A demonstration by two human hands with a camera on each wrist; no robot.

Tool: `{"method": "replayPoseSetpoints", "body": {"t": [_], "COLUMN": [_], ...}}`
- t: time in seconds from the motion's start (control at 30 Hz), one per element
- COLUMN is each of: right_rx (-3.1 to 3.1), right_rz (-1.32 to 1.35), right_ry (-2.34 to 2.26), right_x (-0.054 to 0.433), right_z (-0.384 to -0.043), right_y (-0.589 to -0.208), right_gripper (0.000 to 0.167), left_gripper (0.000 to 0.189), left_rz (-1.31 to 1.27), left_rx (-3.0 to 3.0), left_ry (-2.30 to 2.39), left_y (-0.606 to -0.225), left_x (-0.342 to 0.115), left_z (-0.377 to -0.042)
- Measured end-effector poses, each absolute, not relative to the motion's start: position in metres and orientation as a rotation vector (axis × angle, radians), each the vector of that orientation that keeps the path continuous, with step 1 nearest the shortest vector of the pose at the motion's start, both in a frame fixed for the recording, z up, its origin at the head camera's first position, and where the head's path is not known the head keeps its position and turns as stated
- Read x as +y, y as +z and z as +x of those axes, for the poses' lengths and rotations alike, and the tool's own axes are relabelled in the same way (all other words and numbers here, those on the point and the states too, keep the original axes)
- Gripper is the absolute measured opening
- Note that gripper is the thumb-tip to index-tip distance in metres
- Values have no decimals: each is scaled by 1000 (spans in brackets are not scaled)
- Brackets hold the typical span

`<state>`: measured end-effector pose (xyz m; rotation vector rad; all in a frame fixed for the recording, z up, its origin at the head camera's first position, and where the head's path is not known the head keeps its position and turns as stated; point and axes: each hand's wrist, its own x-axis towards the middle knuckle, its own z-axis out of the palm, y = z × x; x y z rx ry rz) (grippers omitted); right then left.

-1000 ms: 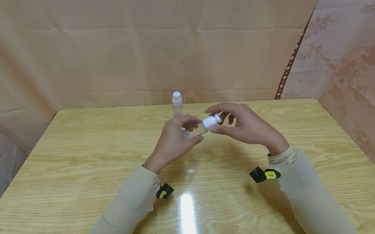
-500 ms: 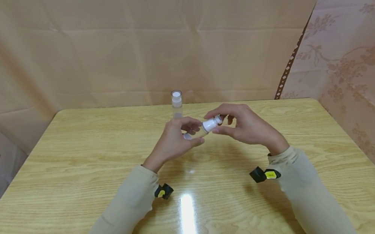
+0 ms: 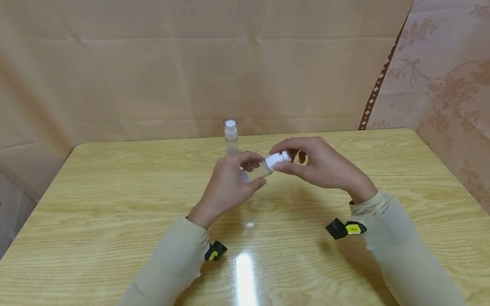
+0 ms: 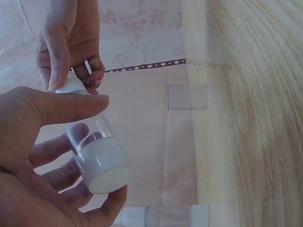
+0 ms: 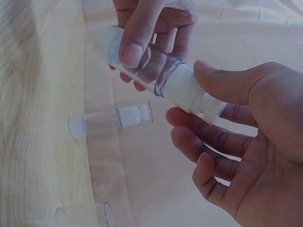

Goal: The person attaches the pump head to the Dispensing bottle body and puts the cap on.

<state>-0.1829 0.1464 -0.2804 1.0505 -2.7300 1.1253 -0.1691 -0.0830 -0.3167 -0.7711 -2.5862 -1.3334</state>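
A small clear pump bottle (image 3: 257, 172) is held tilted above the table, its white pump top (image 3: 276, 161) pointing up to the right. My left hand (image 3: 227, 184) grips the clear body, thumb on one side and fingers curled round the other; the white base (image 4: 105, 163) faces the left wrist camera. With thumb and fingers, my right hand (image 3: 327, 165) pinches the white top; its thumb (image 5: 227, 82) lies along the collar in the right wrist view.
A second clear bottle (image 3: 231, 137) with a white top under a clear cap stands upright near the table's back edge, just beyond my left hand. A loose clear cap (image 4: 188, 97) stands on the wooden table (image 3: 141, 182). Behind hangs a beige curtain (image 3: 175, 71).
The right thumb and fingers slid slightly off toward the end of the white top, then came back onto its collar. The left hand keeps its grip, and the standing bottle stays put.
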Motion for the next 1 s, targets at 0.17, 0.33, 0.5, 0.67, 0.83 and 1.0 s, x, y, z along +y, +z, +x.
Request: {"method": "replayPoseSetpoints", "body": {"t": [0.17, 0.33, 0.5, 0.67, 0.83, 1.0], "right_rx": [-2744, -2747, -2752, -2746, -2726, -2727], "right_rz": [1036, 1036, 1031, 1025, 1050, 1071], "right_ry": [1121, 1120, 1107, 1108, 1122, 1139], "right_x": [146, 146, 146, 146, 147, 147], "right_z": [-183, -184, -184, -183, -183, -184], "right_y": [-281, -282, -281, -281, -282, -283], "right_gripper": [21, 21, 22, 30, 36, 35], "left_gripper": [35, 34, 34, 34, 34, 34], "left_rz": [-760, -754, -757, -771, -751, -743], "left_rx": [-2585, -2585, -2583, -2585, -2610, -2628], "left_ry": [-1270, -1254, -1259, -1336, -1476, -1561], "left_y": [-316, -315, -315, -316, -317, -319], "left_x": [-82, -81, -82, -83, -85, -86], "left_z": [-169, -168, -167, -169, -172, -174]}}
